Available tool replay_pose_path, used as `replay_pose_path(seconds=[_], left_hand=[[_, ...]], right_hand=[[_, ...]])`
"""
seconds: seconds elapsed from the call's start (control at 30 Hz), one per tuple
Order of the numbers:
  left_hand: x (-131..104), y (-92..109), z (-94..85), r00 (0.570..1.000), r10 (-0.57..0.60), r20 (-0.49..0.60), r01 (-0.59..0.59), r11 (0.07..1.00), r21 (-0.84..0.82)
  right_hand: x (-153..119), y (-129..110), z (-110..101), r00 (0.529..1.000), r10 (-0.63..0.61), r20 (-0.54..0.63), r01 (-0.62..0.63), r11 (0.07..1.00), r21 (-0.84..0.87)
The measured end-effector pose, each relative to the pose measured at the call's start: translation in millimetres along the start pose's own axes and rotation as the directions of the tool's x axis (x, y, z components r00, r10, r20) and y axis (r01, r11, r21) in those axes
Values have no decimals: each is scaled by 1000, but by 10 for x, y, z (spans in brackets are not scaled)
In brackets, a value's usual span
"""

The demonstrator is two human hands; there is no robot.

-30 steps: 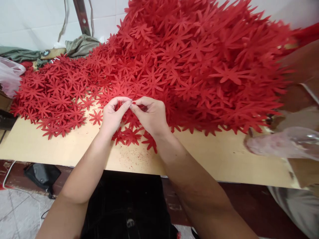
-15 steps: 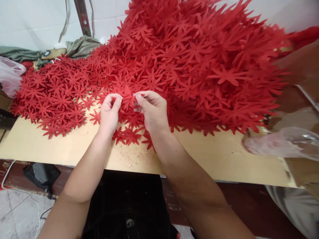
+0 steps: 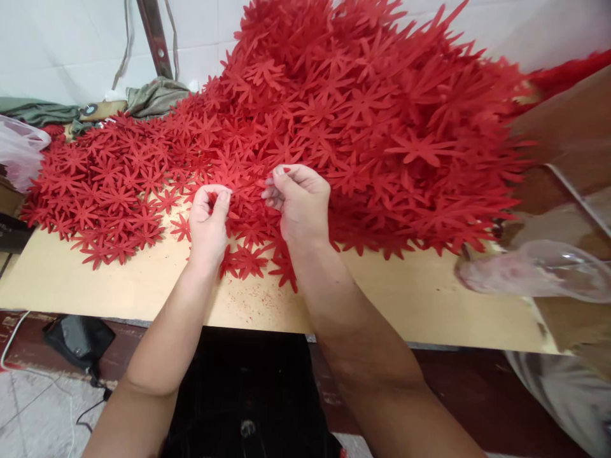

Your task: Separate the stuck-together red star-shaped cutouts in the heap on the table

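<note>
Both my hands are over a heap of red fabric flower pieces [image 3: 363, 108] with long narrow petals. My left hand [image 3: 209, 213] is closed in a pinch, thumb against forefinger. Red shows behind and around its fingertips, so whatever it holds blends into the heap. To its right, my right hand [image 3: 305, 200] pinches too, and a small red bit shows between thumb and forefinger. Its other fingers curl loosely below. Between the hands lie more red flowers, and a few loose ones, such as one flower [image 3: 249, 262], rest on the tabletop [image 3: 157, 280] nearer me.
At the right end a clear plastic cup [image 3: 539, 270] lies on its side by brown cardboard [image 3: 568, 152]. A plastic bag [image 3: 19, 149] is at the left edge, with grey-green cloth [image 3: 157, 97] behind. Below the table sits a black pouch [image 3: 79, 340].
My hands have moved apart, the right one rightward and slightly up. The red flower that was stretched between both sets of fingertips no longer stands out. The view has shifted a little.
</note>
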State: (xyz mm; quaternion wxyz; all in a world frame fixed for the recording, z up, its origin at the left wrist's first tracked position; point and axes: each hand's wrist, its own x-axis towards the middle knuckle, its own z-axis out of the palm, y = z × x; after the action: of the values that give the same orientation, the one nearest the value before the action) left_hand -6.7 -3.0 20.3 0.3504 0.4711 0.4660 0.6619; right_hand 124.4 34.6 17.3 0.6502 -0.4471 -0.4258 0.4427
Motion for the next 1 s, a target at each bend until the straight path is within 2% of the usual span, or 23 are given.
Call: replay_pose_path(seconds=[0.13,0.2,0.27,0.33,0.43,0.5,0.57,0.63,0.7,0.73,0.83,0.9,1.0], left_hand=[[206,123,-358,987,-7,-163,-14,992,-127],[263,178,-457,996,-21,-90,7,987,-160],[235,208,-421,998,-43,48,46,996,-74],[142,215,-284,984,-60,166,57,998,25],[-9,205,-57,955,-91,281,60,992,115],[-69,196,31,950,-101,295,52,984,171],[-95,187,60,969,-68,239,6,967,254],[-105,184,56,990,18,141,-69,929,365],[-114,193,45,990,108,93,-140,871,470],[-119,202,42,984,133,118,-175,842,510],[-114,227,42,951,128,281,-272,778,566],[-88,226,37,942,76,327,-255,795,550],[-40,200,18,954,-50,294,-82,904,420]], right_hand=[[165,4,-237,977,-61,-202,67,997,23],[159,-35,-251,974,-75,-214,84,996,34],[80,-83,-159,986,-129,-105,129,992,-5],[-33,-123,-25,981,-193,26,194,979,-66],[-171,-143,92,956,-278,95,290,947,-138],[-218,-128,85,940,-326,101,340,924,-175],[-239,-107,45,924,-365,117,383,897,-221],[-248,-89,9,908,-398,128,418,867,-271],[-254,-77,-5,899,-417,131,437,842,-316],[-256,-72,-5,896,-425,130,443,833,-332],[-262,-58,5,877,-459,143,479,804,-352],[-266,-56,8,852,-490,187,523,774,-356],[-275,-71,4,806,-529,266,592,724,-353]])
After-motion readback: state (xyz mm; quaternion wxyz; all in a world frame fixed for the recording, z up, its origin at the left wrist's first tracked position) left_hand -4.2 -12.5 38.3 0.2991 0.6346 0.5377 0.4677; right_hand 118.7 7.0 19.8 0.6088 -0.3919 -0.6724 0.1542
